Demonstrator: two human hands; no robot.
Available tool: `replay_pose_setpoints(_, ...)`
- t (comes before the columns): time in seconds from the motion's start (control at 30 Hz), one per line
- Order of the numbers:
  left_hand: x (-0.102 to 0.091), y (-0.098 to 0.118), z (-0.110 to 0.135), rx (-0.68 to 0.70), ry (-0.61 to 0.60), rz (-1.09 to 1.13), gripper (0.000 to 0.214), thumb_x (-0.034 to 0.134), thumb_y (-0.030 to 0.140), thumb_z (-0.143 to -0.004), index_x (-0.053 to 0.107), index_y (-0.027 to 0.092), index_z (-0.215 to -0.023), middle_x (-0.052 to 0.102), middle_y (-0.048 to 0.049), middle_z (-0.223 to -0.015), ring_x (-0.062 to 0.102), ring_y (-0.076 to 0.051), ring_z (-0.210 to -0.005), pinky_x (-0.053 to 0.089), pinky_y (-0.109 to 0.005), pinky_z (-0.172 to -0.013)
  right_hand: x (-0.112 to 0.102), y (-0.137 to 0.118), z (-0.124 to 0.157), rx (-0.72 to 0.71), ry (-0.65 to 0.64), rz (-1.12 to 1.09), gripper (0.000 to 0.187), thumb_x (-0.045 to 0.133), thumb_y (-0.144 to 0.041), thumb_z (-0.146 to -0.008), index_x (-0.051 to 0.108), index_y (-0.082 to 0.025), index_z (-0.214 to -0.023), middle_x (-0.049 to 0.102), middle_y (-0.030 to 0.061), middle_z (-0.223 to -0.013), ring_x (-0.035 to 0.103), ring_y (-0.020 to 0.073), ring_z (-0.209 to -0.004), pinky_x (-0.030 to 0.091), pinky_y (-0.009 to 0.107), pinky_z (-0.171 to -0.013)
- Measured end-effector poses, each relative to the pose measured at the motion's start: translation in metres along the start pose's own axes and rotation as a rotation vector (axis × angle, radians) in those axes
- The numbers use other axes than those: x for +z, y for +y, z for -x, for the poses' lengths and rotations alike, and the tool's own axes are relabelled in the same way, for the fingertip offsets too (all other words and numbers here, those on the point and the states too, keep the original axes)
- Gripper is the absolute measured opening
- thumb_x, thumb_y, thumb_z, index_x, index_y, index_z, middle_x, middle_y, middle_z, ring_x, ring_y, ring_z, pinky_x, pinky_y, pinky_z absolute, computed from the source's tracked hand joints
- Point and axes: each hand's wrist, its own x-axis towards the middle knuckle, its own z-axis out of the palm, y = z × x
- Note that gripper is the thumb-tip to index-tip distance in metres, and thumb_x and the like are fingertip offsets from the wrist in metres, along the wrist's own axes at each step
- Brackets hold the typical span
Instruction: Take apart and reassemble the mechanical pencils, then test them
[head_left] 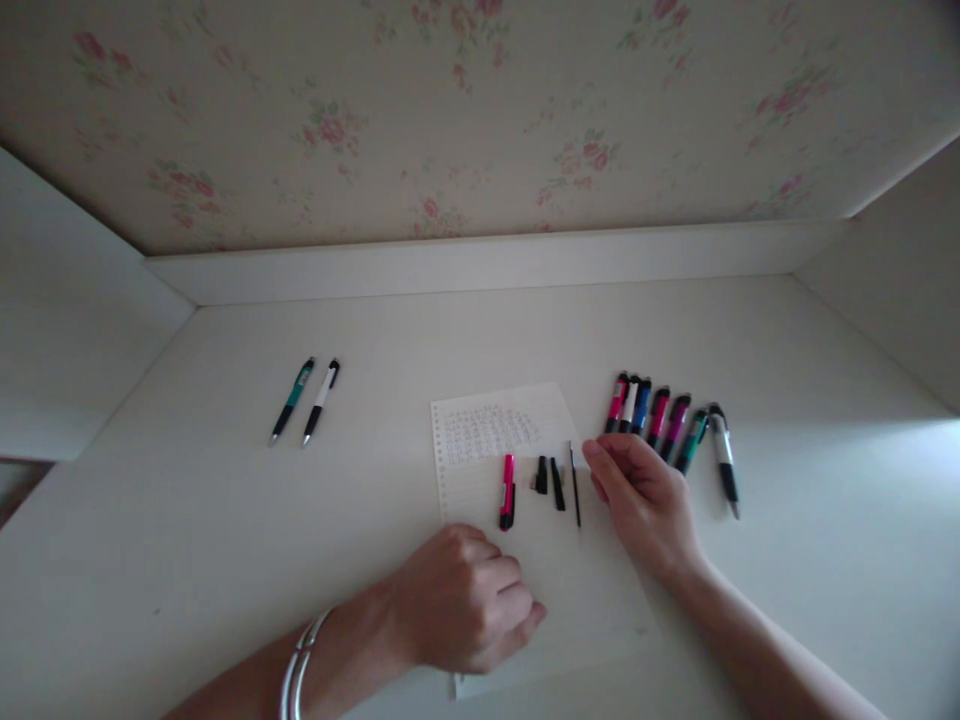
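A white sheet of paper [525,560] with handwriting near its top lies on the white desk. On the sheet lie a pink pen barrel [508,491], two small black pen parts [549,480] and a thin dark refill [575,487]. My left hand [461,600] rests on the paper's lower part, fingers curled into a loose fist; what it holds, if anything, is hidden. My right hand [637,495] lies at the paper's right edge, fingers stretched towards the refill, holding nothing. Just right of it is a row of several coloured pens [660,415].
Two pens, one green [293,399] and one white and black [322,401], lie apart at the left of the desk [225,520]. Low white walls border the desk at the back and sides, under floral wallpaper [480,110]. A silver bangle [298,665] circles my left wrist.
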Motion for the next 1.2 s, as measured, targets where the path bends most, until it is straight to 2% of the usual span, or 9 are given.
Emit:
replay_pose_setpoints(0.5, 0.0012, -0.0004, 0.0004, -0.002, -0.009, -0.005, 0.034, 0.057, 0.024, -0.095, 0.056, 0.019, -0.061, 0.058, 0.0019, -0.055, 0.055, -0.014, -0.046, 0.044, -0.029, -0.05, -0.0008, 0.004, 0.0002, -0.021, -0.026, 0.027, 0.03, 0.063, -0.051, -0.092, 0.062, -0.021, -0.086, 0.053, -0.0027, -0.06, 0.045, 0.0135, -0.053, 0.034, 0.025, -0.047)
replay_pose_setpoints(0.83, 0.0021, -0.0003, 0.0005, 0.008, 0.014, -0.019, 0.035, 0.054, 0.024, -0.096, 0.055, 0.02, -0.062, 0.056, 0.0029, -0.054, 0.051, -0.014, -0.045, 0.043, -0.03, -0.049, -0.0017, 0.0014, -0.0007, -0.039, -0.045, 0.099, 0.033, 0.06, -0.052, -0.093, 0.061, -0.02, -0.084, 0.051, -0.0032, -0.057, 0.043, 0.0131, -0.051, 0.032, 0.025, -0.045)
replay_pose_setpoints(1.2, 0.0019, -0.0002, 0.0009, 0.007, 0.025, -0.03, 0.032, 0.059, 0.025, -0.094, 0.054, 0.021, -0.062, 0.058, 0.004, -0.055, 0.054, -0.015, -0.046, 0.042, -0.032, -0.049, -0.001, -0.002, 0.0017, -0.209, -0.088, 0.25, 0.027, 0.06, -0.043, -0.094, 0.064, -0.02, -0.08, 0.045, -0.0058, -0.052, 0.038, 0.0107, -0.045, 0.028, 0.024, -0.043)
